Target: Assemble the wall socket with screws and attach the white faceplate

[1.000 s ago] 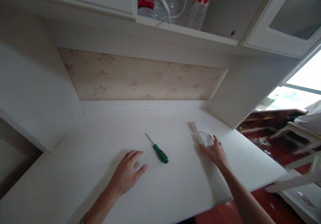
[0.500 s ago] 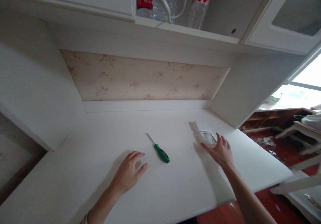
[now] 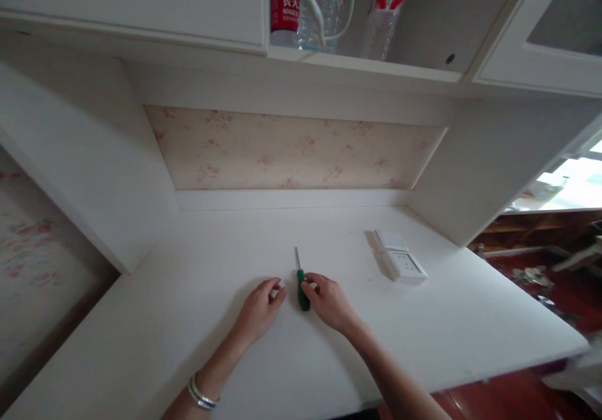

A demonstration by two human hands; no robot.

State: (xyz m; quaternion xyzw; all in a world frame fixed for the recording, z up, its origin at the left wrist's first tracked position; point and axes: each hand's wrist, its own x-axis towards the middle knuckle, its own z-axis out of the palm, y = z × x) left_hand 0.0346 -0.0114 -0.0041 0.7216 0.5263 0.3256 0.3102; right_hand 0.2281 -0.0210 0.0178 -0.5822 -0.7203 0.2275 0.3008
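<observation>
A screwdriver [image 3: 303, 299] with a green handle and a thin metal shaft lies on the white desk, shaft pointing away from me. Thumb and fingers of my right hand [image 3: 328, 301] are closed on its handle from the right. Just left of the handle, my left hand [image 3: 260, 307] rests low over the desk, fingers curved and thumb a little apart, holding nothing. A bracelet [image 3: 202, 393] circles my left wrist. To the right lies a white socket box [image 3: 405, 266] with a flat white cover piece [image 3: 391, 241] at its far end.
The white desktop [image 3: 226, 238] runs between two side panels, with a floral back panel [image 3: 291, 157] behind. An overhead shelf [image 3: 367, 63] holds plastic bottles [image 3: 385, 15] and a white cable [image 3: 313, 3]. Beyond the desk's right edge is a reddish floor [image 3: 508, 395].
My right hand has left the socket box, moved left and closed on the screwdriver, which has turned to point straighter away. My left hand has shifted slightly right in view. The view has shifted.
</observation>
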